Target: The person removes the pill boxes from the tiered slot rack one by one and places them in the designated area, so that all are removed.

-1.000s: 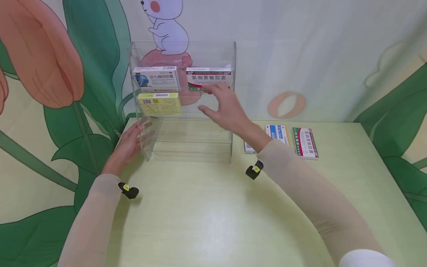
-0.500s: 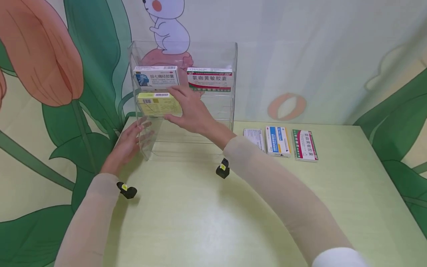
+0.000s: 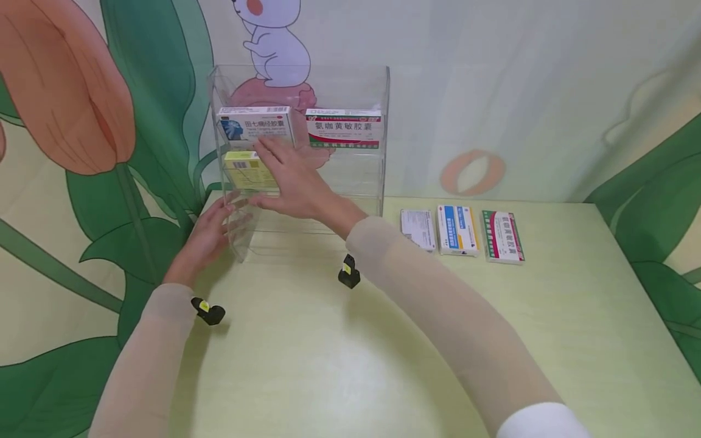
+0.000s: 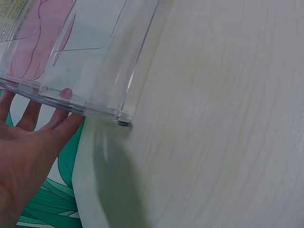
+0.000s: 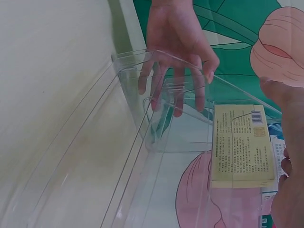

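A clear acrylic rack (image 3: pixel 381 182) stands against the backdrop. On its upper tier are a white medicine box (image 3: pixel 257 126) with a blue picture and a white, red and green medicine box (image 3: pixel 344 130). The tier below holds a yellow medicine box (image 3: pixel 243 171), partly covered by my right hand (image 3: pixel 301 185). That hand's fingers reach up over the yellow box while its thumb is spread apart below; contact with the box is unclear. Outside the rack's left side, my left hand (image 3: pixel 205 234) touches the panel with extended fingers (image 4: pixel 32 114).
Right of the rack, three medicine boxes lie flat on the pale table (image 3: pixel 306 340): a white one (image 3: pixel 418 227), a blue and white one (image 3: pixel 457 230), and a red, white and green one (image 3: pixel 501 236). A printed cloth (image 3: pixel 493 91) hangs behind.
My right hand has moved left, from in front of the red and green box to the yellow box. The left hand stays at the rack's side.
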A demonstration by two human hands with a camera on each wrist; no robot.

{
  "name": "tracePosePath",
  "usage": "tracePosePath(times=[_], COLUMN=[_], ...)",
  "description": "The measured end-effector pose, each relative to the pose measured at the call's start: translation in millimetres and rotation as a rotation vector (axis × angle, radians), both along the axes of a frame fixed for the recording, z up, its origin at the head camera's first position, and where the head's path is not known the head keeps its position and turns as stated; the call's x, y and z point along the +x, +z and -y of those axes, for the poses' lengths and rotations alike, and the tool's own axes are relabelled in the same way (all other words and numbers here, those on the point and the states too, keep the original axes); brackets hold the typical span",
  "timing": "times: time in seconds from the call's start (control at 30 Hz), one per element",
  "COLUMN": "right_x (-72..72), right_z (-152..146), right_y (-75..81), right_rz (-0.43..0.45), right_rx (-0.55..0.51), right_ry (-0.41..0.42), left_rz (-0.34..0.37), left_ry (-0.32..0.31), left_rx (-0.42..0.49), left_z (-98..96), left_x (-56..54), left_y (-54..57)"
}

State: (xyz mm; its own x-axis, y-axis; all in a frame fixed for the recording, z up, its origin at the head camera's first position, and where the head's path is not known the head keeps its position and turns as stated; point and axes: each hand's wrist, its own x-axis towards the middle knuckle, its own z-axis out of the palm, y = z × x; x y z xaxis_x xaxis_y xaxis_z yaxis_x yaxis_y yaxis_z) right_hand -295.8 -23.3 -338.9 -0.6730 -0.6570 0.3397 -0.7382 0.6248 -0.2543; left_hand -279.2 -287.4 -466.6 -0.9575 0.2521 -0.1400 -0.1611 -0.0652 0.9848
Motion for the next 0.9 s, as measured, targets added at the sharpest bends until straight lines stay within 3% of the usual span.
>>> tracePosePath(times=[0.17, 0.33, 0.57, 0.7, 0.9], right_x=[-1.1, -1.2, -1.0, -1.1, -1.6], right_z=[-4.4, -7.9, -19.1, -27.2, -42.6], right_y=[-5.7, -6.2, -3.3, -0.8, -1.2], right_rz=[0.016, -0.001, -0.081, -0.034, 0.065], right_rx=[0.058, 0.072, -0.071, -0.184, -0.289], right_ry=[0.011, -0.061, -0.237, -0.313, -0.306], left_rz=[-0.001, 0.001, 0.000, -0.005, -0.008], left_ry=[0.003, 0.005, 0.006, 0.012, 0.005], left_rx=[-0.005, -0.020, -0.021, -0.014, -0.010], left_z=[-0.4, -2.2, -4.5, -4.7, -2.7], left_x=[-1.2, -1.0, -0.3, 0.0, -1.0], left_y=[-1.1, 1.2, 2.6, 2.3, 0.0])
